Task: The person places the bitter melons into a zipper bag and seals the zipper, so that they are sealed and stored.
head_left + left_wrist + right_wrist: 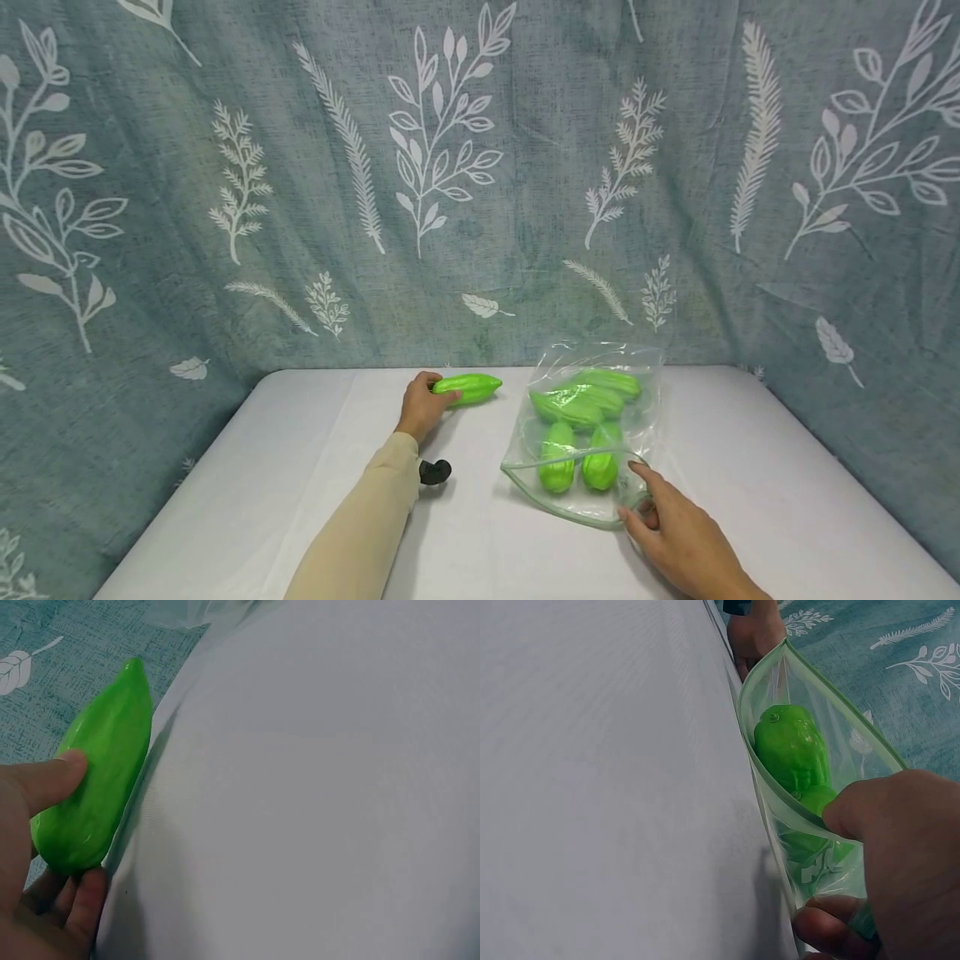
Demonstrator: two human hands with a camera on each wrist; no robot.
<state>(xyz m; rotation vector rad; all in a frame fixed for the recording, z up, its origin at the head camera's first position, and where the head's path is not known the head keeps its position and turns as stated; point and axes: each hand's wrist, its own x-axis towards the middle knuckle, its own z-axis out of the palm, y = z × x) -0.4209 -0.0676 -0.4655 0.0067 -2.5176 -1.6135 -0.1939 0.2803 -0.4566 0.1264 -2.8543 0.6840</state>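
At the far edge of the table, my left hand (pixel 418 410) grips a glossy, bright green gourd-like vegetable (pixel 468 388) with a pointed tip. The left wrist view shows the thumb (pixel 64 780) along its side and the other fingers around its blunt end. To the right lies a clear zip bag (pixel 555 509) with a green rim, its mouth held apart and facing the near side. Several similar green vegetables (pixel 557 467) lie inside it. My right hand (pixel 678 529) pinches the bag's rim at the right corner, thumb and fingers curled on the plastic.
A white cloth covers the table (pixel 300 467). Behind it hangs a teal curtain (pixel 525 167) printed with white leaves, also reaching down both sides. A small black device (pixel 435 472) sits at my left wrist.
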